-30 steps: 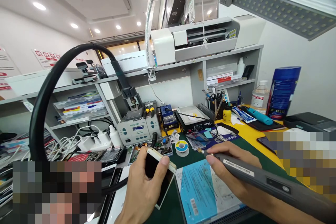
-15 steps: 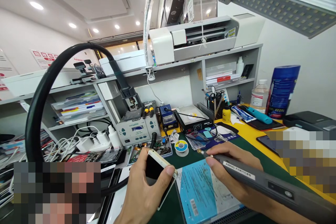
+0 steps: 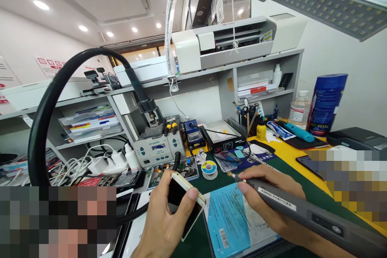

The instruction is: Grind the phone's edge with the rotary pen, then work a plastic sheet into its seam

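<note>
Between the thumb and fingers of my left hand (image 3: 169, 213) is a smartphone (image 3: 192, 221) with a pale gold edge and a dark screen, held tilted. My right hand (image 3: 272, 205) grips a thick grey pen-shaped power tool (image 3: 305, 213) with a white label and a round button. Its brass-coloured tip points left towards the phone, apart from it. Below both hands lies a blue and white printed packet (image 3: 226, 221) on the green mat (image 3: 193, 250). A solder reel (image 3: 209, 169) stands just behind the phone.
A tray of small electronic parts (image 3: 184, 169) sits behind my left hand. Further back are a rework station (image 3: 157, 149), a blue soldering unit (image 3: 194, 135) and a hot plate (image 3: 223, 135). A thick black hose (image 3: 38, 129) arches on the left. An LED lamp (image 3: 326, 4) hangs overhead.
The phone has turned slightly in my left hand, so its edge shows a little more. My right hand and the tool are nearly where they were.
</note>
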Demonstrator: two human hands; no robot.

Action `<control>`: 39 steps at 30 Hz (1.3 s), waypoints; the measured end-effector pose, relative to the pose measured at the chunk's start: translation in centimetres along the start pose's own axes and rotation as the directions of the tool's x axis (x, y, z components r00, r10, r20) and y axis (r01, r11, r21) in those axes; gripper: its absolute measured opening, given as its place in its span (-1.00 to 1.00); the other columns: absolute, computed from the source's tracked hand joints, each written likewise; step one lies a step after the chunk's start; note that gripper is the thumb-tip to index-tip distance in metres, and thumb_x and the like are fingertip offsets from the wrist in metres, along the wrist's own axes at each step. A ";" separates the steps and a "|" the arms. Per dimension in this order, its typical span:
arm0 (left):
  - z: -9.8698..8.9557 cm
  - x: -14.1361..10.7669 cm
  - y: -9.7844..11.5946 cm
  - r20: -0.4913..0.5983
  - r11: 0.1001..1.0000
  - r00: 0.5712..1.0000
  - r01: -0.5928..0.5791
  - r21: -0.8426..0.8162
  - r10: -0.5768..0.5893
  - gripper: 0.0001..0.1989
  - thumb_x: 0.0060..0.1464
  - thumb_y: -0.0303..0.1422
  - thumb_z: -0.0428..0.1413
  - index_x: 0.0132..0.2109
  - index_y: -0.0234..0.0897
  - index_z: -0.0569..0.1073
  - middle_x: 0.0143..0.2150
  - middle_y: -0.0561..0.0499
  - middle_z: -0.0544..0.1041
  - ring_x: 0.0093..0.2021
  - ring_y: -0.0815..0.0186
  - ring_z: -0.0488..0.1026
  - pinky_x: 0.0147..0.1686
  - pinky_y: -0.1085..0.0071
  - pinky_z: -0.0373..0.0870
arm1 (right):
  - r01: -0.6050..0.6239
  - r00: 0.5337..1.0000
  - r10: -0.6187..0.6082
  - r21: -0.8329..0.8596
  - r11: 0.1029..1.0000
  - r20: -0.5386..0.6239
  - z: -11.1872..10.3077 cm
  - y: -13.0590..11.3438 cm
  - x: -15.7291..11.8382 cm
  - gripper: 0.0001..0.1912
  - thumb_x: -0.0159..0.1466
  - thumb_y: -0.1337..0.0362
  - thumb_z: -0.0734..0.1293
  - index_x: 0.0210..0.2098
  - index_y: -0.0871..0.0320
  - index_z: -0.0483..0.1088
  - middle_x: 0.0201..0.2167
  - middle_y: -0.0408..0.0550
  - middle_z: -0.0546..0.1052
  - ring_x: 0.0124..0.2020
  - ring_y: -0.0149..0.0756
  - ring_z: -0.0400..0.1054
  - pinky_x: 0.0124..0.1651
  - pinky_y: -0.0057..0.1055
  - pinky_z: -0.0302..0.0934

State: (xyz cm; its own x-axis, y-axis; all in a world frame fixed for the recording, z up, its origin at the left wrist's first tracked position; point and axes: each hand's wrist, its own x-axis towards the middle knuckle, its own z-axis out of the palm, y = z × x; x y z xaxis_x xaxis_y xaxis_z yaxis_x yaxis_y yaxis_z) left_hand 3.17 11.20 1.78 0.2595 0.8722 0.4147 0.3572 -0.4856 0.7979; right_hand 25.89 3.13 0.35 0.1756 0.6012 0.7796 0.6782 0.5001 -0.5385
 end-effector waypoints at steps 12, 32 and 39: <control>-0.4 0.0 -1.5 0.089 0.994 0.996 -0.013 -0.106 0.022 -0.61 0.18 0.07 0.14 -0.26 -0.17 0.38 -0.39 0.03 0.39 -0.37 0.23 0.32 -0.38 0.36 0.31 | 0.031 0.999 -0.031 0.005 0.999 0.003 0.1 0.1 0.0 -0.87 0.33 0.33 0.38 -0.16 -0.05 0.46 -0.32 -0.22 0.62 -0.34 -0.33 0.58 -0.34 -0.52 0.42; -0.7 -0.5 -2.8 0.220 0.886 0.947 -0.116 -0.449 0.235 -0.67 0.26 0.00 0.07 -0.22 -0.16 0.29 -0.30 0.05 0.24 -0.32 0.27 0.18 -0.33 0.33 0.12 | 0.165 0.984 -0.172 -0.139 0.976 -0.039 -0.1 0.3 0.6 -0.87 0.28 0.34 0.38 -0.19 -0.02 0.44 -0.40 -0.24 0.60 -0.47 -0.36 0.53 -0.39 -0.49 0.40; -0.7 -0.5 -3.1 0.232 0.875 0.933 -0.141 -0.464 0.273 -0.64 0.22 0.02 0.11 -0.18 -0.16 0.29 -0.28 0.06 0.20 -0.29 0.27 0.15 -0.32 0.32 0.06 | 0.171 0.984 -0.177 -0.149 0.974 -0.030 -0.3 0.3 0.4 -0.88 0.29 0.31 0.38 -0.19 -0.04 0.42 -0.38 -0.24 0.61 -0.44 -0.33 0.56 -0.38 -0.43 0.41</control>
State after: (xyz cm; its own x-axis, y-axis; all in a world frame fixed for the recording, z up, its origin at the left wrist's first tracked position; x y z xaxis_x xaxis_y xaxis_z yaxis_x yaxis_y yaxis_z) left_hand 1.34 12.29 -0.62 0.5484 0.6677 0.5034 -0.1402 -0.5200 0.8426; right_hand 26.33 3.36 0.63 0.0741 0.4840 0.8719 0.7971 0.4967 -0.3434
